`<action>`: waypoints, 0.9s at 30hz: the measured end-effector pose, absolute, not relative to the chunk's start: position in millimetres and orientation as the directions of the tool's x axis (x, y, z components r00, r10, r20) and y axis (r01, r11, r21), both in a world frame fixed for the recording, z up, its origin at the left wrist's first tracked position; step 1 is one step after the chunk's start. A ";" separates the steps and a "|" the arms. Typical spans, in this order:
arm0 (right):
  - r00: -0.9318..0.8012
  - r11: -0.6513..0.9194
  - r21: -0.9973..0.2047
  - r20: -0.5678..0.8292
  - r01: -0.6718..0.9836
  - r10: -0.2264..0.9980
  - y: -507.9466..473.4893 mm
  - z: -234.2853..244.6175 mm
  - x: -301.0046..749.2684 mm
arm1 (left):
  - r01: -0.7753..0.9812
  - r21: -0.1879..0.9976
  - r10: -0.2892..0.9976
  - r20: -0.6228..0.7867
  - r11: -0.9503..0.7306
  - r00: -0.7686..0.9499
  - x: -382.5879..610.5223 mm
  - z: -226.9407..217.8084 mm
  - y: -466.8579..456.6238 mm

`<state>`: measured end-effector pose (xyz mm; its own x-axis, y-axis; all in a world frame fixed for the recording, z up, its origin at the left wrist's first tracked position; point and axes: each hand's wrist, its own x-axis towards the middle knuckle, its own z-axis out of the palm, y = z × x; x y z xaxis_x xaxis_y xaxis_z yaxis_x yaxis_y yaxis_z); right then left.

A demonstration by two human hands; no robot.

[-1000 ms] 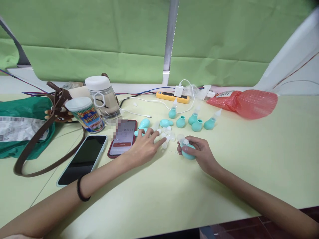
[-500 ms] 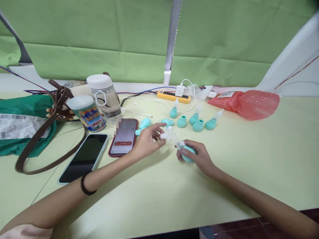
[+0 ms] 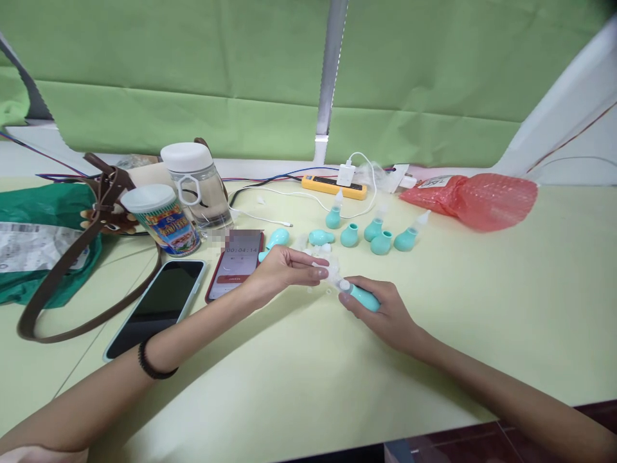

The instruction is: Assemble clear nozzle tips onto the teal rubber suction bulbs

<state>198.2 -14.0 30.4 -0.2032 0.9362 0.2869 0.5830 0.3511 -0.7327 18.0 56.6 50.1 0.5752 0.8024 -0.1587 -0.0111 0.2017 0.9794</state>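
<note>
My right hand [image 3: 380, 305] grips a teal rubber bulb [image 3: 365, 298], its neck turned up and left. A whitish plastic part [image 3: 344, 285] shows at that neck. Thumb and forefinger of my left hand [image 3: 294, 270] pinch at a clear plastic nozzle [image 3: 332, 275] just left of the bulb; its outline blurs into the clear small parts [image 3: 326, 248] behind it. Further back stand several teal bulbs, some with a nozzle on, like this one [image 3: 333, 217], others with a bare neck, such as this bulb [image 3: 349, 235]. Another teal bulb [image 3: 321, 238] lies on its side behind my left hand.
Left of my hands lie a lit phone [image 3: 241, 257] and a dark phone [image 3: 161, 305]. Beyond them are a printed tub [image 3: 171, 225], a lidded water bottle [image 3: 202, 193], a brown strap [image 3: 91, 321] and a green bag [image 3: 58, 257]. A yellow power strip [image 3: 332, 187] and red bag [image 3: 496, 199] lie behind.
My left fingers have straightened and drawn together at the clear nozzle. My right hand has turned a little, with the bulb now lying flatter. The view has shifted slightly.
</note>
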 end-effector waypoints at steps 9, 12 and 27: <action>-0.246 0.498 -0.553 0.468 0.668 0.849 -14.2 27.3 197.1 | 0.038 0.981 0.791 -0.177 0.191 0.586 19.6 52.4 54.4; -0.287 0.541 -0.447 0.518 0.712 0.806 -14.5 24.3 198.2 | 0.074 0.984 0.770 -0.172 0.161 0.615 18.0 53.1 55.4; -0.493 0.642 -0.466 0.412 0.608 0.766 -15.9 35.0 204.8 | 0.211 0.902 0.493 0.003 -0.378 0.870 5.0 69.5 54.9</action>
<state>204.8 -15.9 35.0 -0.4927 0.7663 0.4124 0.6085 0.6422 -0.4662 5.0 54.9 69.5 0.8699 0.4932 0.0031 0.2110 -0.3779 0.9015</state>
